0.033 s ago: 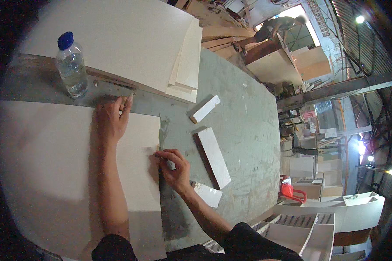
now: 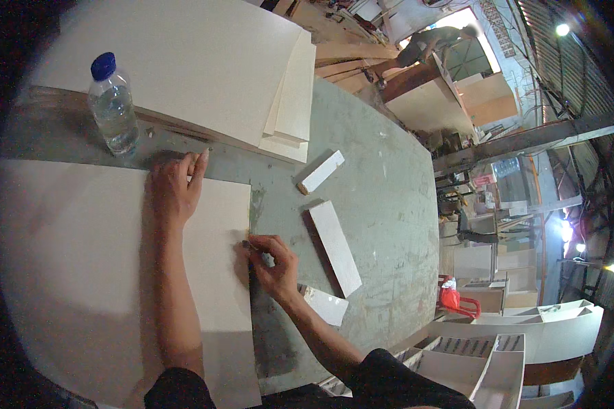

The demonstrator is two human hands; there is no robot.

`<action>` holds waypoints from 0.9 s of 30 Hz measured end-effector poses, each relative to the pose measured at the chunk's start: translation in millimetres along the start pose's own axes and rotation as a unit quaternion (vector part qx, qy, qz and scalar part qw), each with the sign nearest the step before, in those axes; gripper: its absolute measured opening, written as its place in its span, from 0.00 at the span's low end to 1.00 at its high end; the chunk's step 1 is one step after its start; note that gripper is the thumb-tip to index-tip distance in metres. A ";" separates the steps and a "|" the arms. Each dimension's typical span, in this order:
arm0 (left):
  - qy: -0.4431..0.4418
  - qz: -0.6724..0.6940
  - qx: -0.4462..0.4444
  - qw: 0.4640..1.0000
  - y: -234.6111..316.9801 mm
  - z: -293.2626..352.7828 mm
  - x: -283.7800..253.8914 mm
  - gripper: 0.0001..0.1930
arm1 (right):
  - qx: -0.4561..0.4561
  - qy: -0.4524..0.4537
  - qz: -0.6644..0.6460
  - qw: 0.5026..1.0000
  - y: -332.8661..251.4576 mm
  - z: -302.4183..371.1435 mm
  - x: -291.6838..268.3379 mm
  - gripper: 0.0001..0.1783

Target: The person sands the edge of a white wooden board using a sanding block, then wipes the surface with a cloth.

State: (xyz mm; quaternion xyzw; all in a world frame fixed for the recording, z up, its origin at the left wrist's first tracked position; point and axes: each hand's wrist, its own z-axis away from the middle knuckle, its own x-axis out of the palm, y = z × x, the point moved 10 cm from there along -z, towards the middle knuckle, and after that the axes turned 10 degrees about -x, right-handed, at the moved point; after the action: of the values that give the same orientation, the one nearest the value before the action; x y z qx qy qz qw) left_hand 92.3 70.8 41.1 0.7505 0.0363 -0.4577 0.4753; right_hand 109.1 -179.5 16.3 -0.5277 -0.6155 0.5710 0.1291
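Note:
A large white panel (image 2: pixel 82 245) lies flat on the grey-green worktable (image 2: pixel 396 198) in front of me. My left forearm reaches across it, and my left hand (image 2: pixel 175 187) rests at the far edge, fingers bent over that edge and one digit pointing away. At the panel's right edge, my right hand (image 2: pixel 274 264) is pinched, thumb against fingertips. Something small and dark shows at the pinch, too small to name. Beyond the left hand stands a clear water bottle (image 2: pixel 113 112) with a blue cap.
Stacked white panels (image 2: pixel 184 61) lie at the far left. Right of my right hand are a small white block (image 2: pixel 322 172), a longer white strip (image 2: pixel 335 249) and a white offcut (image 2: pixel 324 305). Another person (image 2: pixel 430 48) bends over boards far back. White cabinet frames (image 2: pixel 457 368) stand lower right.
My right fingertips have shifted very slightly at the panel's edge, and the dark bit at the pinch shows more clearly. The left hand stays in place.

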 end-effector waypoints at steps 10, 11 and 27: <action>0.002 0.023 -0.006 1.000 -4.8 -2.3 3.5 0.24 | 0.031 -0.013 0.043 0.999 -3.0 5.1 -1.4 0.09; 0.004 0.030 -0.006 1.000 -5.4 -2.3 3.2 0.25 | 0.022 -0.016 0.042 0.999 -5.5 5.5 -0.9 0.09; -0.011 -0.013 -0.005 1.000 -8.9 -7.8 21.5 0.29 | 0.129 0.058 0.032 0.989 13.9 -5.4 1.1 0.08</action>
State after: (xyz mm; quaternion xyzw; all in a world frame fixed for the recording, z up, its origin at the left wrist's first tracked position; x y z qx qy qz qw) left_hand 105.5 73.3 20.5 0.7424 0.0430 -0.4722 0.4733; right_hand 119.7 -178.4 5.9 -0.5579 -0.5113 0.6180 0.2131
